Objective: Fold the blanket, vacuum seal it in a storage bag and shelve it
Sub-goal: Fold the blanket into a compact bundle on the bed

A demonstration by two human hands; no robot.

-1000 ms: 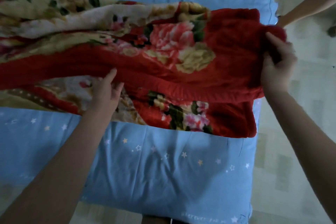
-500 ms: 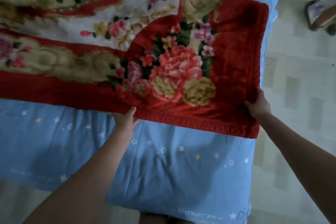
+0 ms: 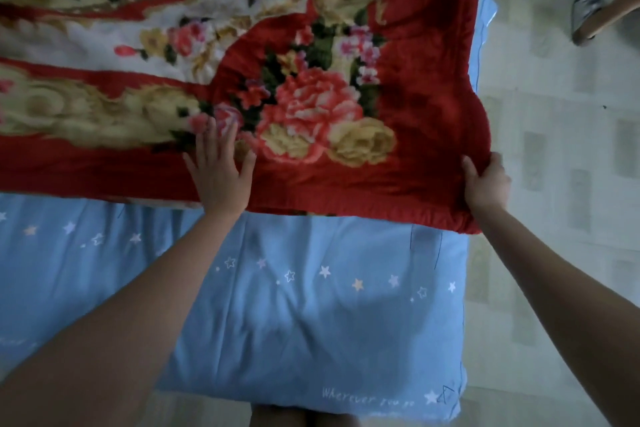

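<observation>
The red flowered blanket (image 3: 311, 87) is spread in a long folded strip across the blue star-printed mattress (image 3: 311, 315); its far left part is cut off by the frame edge. The left hand (image 3: 218, 177) is laid flat on it, fingers straight and spread. The blanket's near right corner is gripped by the right hand (image 3: 486, 184); thumb on top, the other fingers are hidden under the cloth. Beyond the right fingers, a sandalled foot (image 3: 588, 15) is partly seen on the floor.

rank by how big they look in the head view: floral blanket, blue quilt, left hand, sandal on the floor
1. Blue quilt and floral blanket: both run off the frame, too alike to rank.
2. Left hand, flat on the blanket; it is nearer the camera.
3. Sandal, partly hidden, farther away.
</observation>
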